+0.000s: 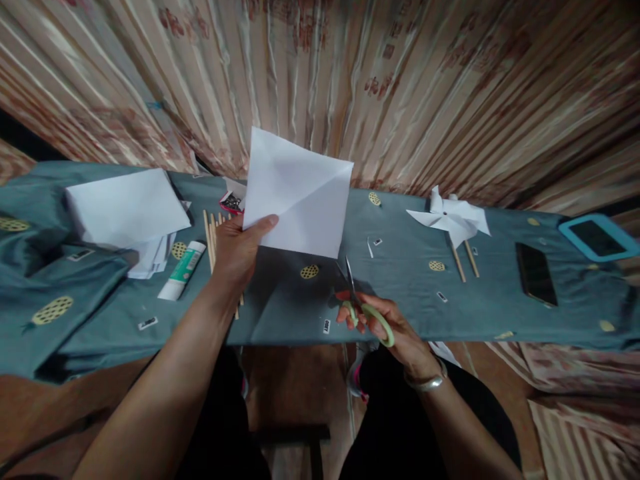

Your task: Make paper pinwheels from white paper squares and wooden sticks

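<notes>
My left hand [245, 243] pinches a square sheet of white paper [303, 193] by its lower left corner, thumb on top. The sheet is held up above the table and shows diagonal creases. In my right hand [385, 323] is a pair of scissors [367, 310] with light green handles, my fingers through the loops. Its blades are slightly parted and point up toward the paper's lower right corner, just apart from it. Thin wooden sticks [211, 243] lie beneath and beside my left hand, partly hidden by it.
On the left are a stack of white paper [127, 207], paper strips [150, 259] and a glue stick [183, 270]. A small box of metal pins [231, 202] stands behind the sticks. To the right lie white paper pinwheels [453, 219], a dark phone [536, 273] and a blue-framed tablet [597, 237].
</notes>
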A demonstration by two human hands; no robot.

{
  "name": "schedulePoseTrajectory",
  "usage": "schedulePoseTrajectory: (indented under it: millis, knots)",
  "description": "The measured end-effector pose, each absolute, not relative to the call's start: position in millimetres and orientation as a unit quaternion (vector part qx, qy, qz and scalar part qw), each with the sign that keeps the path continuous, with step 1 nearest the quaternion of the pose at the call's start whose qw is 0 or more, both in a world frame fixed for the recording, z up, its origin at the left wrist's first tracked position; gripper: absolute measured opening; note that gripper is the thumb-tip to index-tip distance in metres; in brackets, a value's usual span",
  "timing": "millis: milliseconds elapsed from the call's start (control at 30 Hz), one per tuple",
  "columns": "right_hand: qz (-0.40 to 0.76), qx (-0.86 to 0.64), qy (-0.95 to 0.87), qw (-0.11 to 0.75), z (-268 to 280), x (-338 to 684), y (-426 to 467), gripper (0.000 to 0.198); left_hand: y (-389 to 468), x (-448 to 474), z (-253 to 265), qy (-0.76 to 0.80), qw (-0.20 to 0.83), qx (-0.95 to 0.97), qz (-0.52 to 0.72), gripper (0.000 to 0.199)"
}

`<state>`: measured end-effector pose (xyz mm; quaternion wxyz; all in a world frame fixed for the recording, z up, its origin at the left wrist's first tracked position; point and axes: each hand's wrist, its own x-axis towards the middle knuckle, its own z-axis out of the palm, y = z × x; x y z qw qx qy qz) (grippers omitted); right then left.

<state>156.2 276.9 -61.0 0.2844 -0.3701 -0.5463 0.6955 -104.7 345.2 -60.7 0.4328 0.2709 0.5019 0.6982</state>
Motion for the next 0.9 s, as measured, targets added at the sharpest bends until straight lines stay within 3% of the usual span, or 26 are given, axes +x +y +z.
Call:
schedulePoseTrajectory:
  millis: [900]
  knots:
    - [0.691, -0.406, -0.532, 0.272, -58, 154, 285, 0.063, 336, -89, -63, 0.535, 0.434, 0.330, 0.646, 0.018]
